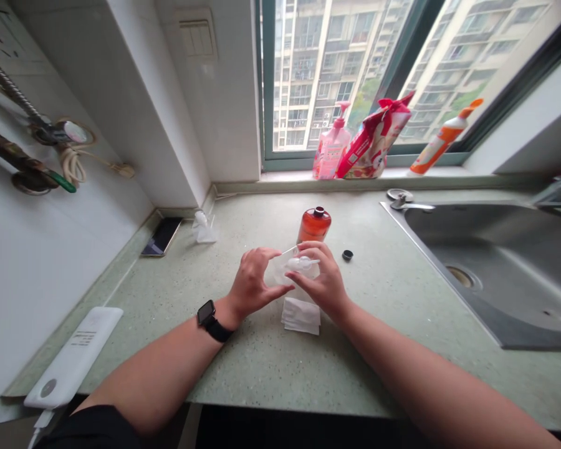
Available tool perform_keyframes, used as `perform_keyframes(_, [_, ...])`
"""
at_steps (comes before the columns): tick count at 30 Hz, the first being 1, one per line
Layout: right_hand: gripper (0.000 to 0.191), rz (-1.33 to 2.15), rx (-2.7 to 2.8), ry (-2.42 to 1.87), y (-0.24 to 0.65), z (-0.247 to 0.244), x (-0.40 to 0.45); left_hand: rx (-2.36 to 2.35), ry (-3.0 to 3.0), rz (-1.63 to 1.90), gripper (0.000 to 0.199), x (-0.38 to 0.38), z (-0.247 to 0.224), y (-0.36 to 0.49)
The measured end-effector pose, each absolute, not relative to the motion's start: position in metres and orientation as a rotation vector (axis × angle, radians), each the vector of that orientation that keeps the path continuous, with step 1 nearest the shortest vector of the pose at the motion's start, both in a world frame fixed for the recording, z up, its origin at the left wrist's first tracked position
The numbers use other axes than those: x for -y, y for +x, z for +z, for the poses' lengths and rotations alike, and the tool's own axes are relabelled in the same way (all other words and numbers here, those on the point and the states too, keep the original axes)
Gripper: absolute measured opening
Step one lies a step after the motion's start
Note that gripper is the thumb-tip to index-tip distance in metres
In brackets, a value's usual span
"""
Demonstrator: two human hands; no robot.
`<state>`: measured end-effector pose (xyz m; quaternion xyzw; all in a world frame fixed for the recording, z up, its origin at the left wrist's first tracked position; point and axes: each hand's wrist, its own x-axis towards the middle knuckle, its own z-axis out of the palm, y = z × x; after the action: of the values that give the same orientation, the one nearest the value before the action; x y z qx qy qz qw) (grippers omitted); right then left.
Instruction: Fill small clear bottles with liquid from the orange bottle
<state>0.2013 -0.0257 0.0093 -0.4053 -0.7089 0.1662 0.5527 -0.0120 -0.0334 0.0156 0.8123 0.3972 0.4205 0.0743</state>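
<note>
Between my two hands is a translucent white container with a whitish nozzle-like part at its right. My left hand, with a black watch at the wrist, curves round the container's left side, thumb below it. My right hand grips the right side near the nozzle part, fingers bent. Just behind the hands stands an uncapped red-orange bottle, its lower part hidden. A small black cap lies to its right. Folded white tissue rests on the counter in front of the hands.
On the green speckled counter are a phone, a crumpled white tissue and a white power bank at left. A steel sink is at right. A pink pump bottle, red bag and orange-white bottle stand by the window.
</note>
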Motion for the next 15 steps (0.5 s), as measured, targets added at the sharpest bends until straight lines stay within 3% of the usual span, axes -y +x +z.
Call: perform_keyframes(15, [0.026, 0.446, 1.583, -0.954, 0.2054, 0.0174, 0.0312, -1.271, 2.385, 1.199, 0.062, 0.0345, 0.0161, -0.0062])
